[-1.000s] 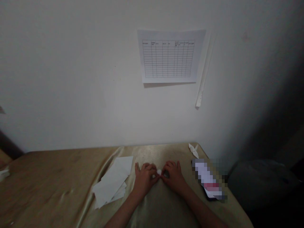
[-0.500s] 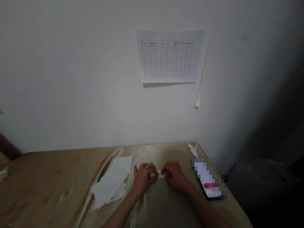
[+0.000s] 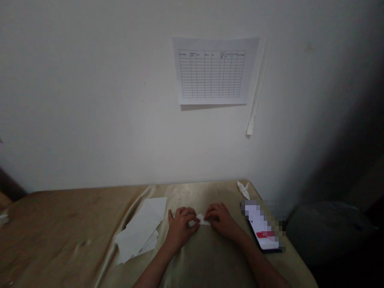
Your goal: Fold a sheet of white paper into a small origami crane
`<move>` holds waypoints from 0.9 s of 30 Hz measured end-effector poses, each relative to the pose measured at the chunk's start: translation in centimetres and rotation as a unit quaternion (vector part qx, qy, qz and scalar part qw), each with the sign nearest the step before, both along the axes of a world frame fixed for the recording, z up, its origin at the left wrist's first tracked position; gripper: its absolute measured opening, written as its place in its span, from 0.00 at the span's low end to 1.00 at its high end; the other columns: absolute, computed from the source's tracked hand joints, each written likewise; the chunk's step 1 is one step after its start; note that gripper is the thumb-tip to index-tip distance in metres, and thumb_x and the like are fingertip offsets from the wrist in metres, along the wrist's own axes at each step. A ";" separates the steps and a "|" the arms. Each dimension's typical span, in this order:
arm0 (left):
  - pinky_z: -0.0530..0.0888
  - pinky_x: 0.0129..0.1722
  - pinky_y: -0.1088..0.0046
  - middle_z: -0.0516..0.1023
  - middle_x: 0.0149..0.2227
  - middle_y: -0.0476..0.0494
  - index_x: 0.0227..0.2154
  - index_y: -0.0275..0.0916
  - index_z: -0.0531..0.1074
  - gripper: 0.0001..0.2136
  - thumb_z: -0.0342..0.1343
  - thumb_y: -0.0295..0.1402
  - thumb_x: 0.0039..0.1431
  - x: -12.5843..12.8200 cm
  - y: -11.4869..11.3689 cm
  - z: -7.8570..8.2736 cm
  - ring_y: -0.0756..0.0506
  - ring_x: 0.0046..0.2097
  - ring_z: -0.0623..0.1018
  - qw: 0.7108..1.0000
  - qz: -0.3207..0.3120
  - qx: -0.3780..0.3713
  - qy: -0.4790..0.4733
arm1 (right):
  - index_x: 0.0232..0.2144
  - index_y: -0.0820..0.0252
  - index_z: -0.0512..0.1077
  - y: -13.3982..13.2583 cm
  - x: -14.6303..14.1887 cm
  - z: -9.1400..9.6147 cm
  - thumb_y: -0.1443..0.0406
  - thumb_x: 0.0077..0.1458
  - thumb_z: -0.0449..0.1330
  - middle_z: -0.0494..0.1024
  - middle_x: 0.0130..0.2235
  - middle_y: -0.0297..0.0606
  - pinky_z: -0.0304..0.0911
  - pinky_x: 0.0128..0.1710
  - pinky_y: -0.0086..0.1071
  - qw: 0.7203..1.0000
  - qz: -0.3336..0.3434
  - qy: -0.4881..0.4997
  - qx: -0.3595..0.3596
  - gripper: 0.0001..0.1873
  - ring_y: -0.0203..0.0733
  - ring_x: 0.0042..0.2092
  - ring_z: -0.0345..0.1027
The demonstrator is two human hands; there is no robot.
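Both my hands rest on a table covered with a shiny tan cloth. My left hand and my right hand meet over a small folded piece of white paper. The fingertips of both hands are curled and pinched on that paper, pressing it against the cloth. Only a small white corner of it shows between the fingers. A loose stack of white paper sheets lies just left of my left hand.
A phone with a blurred screen lies right of my right hand. A small folded white paper figure sits at the table's far right corner. A printed table sheet hangs on the white wall. A dark rounded object stands right of the table.
My hands have moved slightly apart and flattened the small paper, so a little more of its white corner shows. Nothing else has moved.
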State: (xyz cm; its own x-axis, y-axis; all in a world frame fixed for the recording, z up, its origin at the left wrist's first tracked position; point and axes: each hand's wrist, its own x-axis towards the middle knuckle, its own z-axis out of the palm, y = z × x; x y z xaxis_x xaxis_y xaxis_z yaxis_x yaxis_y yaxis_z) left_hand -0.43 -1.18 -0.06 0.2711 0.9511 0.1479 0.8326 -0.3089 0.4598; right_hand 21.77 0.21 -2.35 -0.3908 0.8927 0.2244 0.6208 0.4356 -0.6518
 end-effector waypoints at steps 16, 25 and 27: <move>0.39 0.64 0.32 0.80 0.54 0.52 0.39 0.52 0.78 0.09 0.56 0.31 0.61 0.2 1.6 -1.2 0.40 0.63 0.69 0.999 -0.038 0.010 -0.009 | 0.37 0.56 0.76 0.4 -1.1 -0.6 0.70 0.56 0.61 0.78 0.42 0.36 0.57 0.53 0.37 0.997 -0.005 0.031 0.066 0.07 0.42 0.48 0.67; 0.44 0.65 0.34 0.78 0.55 0.50 0.40 0.51 0.76 0.08 0.56 0.32 0.59 0.9 0.8 -0.9 0.39 0.62 0.69 0.999 -0.021 0.033 0.010 | 0.35 0.57 0.77 0.4 -1.1 -0.3 0.67 0.58 0.60 0.78 0.40 0.37 0.58 0.52 0.37 0.998 -0.016 0.025 0.061 0.05 0.43 0.47 0.68; 0.45 0.65 0.35 0.78 0.55 0.50 0.39 0.50 0.76 0.08 0.56 0.32 0.59 1.0 0.7 -0.8 0.39 0.62 0.69 0.999 -0.025 0.033 0.015 | 0.35 0.56 0.77 0.3 -1.1 -0.1 0.68 0.58 0.60 0.79 0.40 0.36 0.57 0.53 0.37 0.998 -0.018 0.021 0.062 0.05 0.43 0.47 0.68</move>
State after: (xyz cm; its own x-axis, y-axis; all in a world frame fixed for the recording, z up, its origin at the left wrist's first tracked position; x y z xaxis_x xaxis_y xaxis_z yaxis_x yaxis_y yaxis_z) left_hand 0.55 -0.46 -0.84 0.3243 0.9245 0.2005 0.8283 -0.3799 0.4119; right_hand 20.64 0.55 -2.40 -0.3473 0.8704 0.3490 0.6103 0.4924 -0.6206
